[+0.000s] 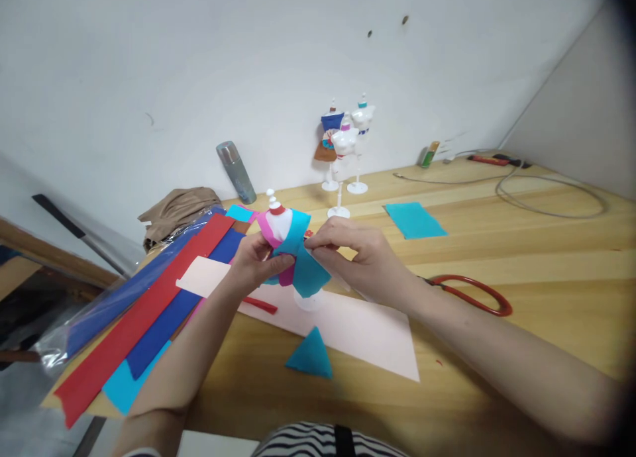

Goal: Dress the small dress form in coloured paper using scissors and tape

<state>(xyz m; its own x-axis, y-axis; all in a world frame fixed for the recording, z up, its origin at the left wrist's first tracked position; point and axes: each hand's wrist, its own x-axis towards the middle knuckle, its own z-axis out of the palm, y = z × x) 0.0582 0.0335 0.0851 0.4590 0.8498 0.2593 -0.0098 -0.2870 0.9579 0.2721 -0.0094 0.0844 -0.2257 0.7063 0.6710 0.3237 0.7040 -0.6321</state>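
A small white dress-form mannequin (281,226) with a red neck band stands over the pale pink sheet, dressed in pink and turquoise fabric. My left hand (256,261) is closed around its left side, thumb across the waist. At the other side, my right hand (348,245) pinches at the edge of the turquoise fabric (309,271), beside a small red piece; what lies between its fingertips is too small to name. A turquoise triangle (311,355) lies on the table in front of the mannequin.
Layered red (149,311), blue and turquoise strips cover the left side. Red-handled scissors (477,295) lie at right, a turquoise rectangle (416,220) behind them. More mannequins (345,139), a spray can (236,172), a glue stick (430,154) and a cable (551,212) are at the back.
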